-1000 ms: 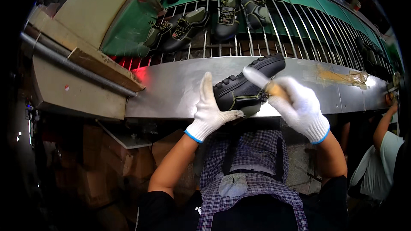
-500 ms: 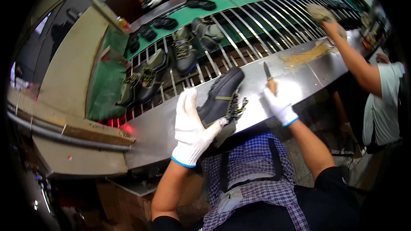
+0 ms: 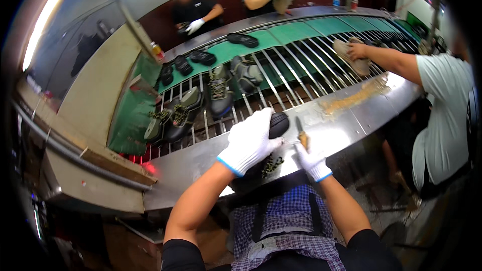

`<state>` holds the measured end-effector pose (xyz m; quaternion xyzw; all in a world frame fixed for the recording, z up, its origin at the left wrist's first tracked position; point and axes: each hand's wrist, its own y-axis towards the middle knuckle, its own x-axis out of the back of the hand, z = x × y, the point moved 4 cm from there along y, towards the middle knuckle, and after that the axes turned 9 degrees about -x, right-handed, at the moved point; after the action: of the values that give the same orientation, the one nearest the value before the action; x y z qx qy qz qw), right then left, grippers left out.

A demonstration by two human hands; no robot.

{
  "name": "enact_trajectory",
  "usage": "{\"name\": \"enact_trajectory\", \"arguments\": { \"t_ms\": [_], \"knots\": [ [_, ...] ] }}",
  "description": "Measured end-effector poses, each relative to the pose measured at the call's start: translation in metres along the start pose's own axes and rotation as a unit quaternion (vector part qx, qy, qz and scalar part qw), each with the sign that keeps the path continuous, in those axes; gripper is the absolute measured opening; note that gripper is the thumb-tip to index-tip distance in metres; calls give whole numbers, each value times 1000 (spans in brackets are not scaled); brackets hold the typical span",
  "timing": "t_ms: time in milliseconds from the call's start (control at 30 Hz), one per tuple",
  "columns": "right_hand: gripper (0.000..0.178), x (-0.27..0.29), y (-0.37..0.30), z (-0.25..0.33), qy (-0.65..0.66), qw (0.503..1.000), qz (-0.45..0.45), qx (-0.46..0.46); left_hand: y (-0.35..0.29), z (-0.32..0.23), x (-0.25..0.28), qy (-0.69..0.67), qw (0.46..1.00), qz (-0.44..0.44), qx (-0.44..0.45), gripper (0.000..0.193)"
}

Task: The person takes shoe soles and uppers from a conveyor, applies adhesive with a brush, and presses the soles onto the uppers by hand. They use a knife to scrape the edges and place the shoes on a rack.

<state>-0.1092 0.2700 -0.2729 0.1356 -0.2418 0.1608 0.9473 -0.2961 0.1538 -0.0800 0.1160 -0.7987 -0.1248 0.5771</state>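
Observation:
My left hand (image 3: pixel 249 143), in a white knit glove with a blue cuff, is closed over a dark shoe (image 3: pixel 278 126) at the near edge of the metal counter. One rounded black end of it pokes out past my fingers, and its patterned laces (image 3: pixel 272 164) show below; my hand hides much of the rest. Just right of the shoe, my right hand (image 3: pixel 312 163), gloved alike, grips a knife (image 3: pixel 302 137) by its wooden handle. The blade points up and away from me, apart from the shoe.
A metal counter (image 3: pixel 196 176) runs along a roller conveyor (image 3: pixel 296 78). Several grey-and-black shoes (image 3: pixel 219 90) stand on its left part, and black soles (image 3: pixel 202 57) lie on the green belt beyond. A co-worker's hand (image 3: pixel 357 50) at right holds a tan shoe. Two people stand across the line.
My left hand has moved from the shoe's side to over its top, and the shoe has turned. The knife is nearer the shoe. The co-worker's tan shoe has come down toward the rollers.

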Motion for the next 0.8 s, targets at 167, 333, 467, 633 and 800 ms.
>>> {"name": "enact_trajectory", "arguments": {
  "t_ms": [167,333,467,633,800],
  "knots": [
    [40,1,7,-17,192,971,107,-95,-106,7,99,-93,965,-218,-112,93],
    [49,-21,0,11,-34,997,72,18,-174,79,23,-38,954,84,285,93],
    [49,-17,-11,35,21,990,138,-7,-184,84,3,-86,950,12,300,97],
    [47,27,-17,108,-110,960,255,13,-146,87,7,-69,985,-22,155,84],
    [42,35,-29,153,-229,918,297,132,-105,86,2,-61,985,93,129,82]
  ]
}}
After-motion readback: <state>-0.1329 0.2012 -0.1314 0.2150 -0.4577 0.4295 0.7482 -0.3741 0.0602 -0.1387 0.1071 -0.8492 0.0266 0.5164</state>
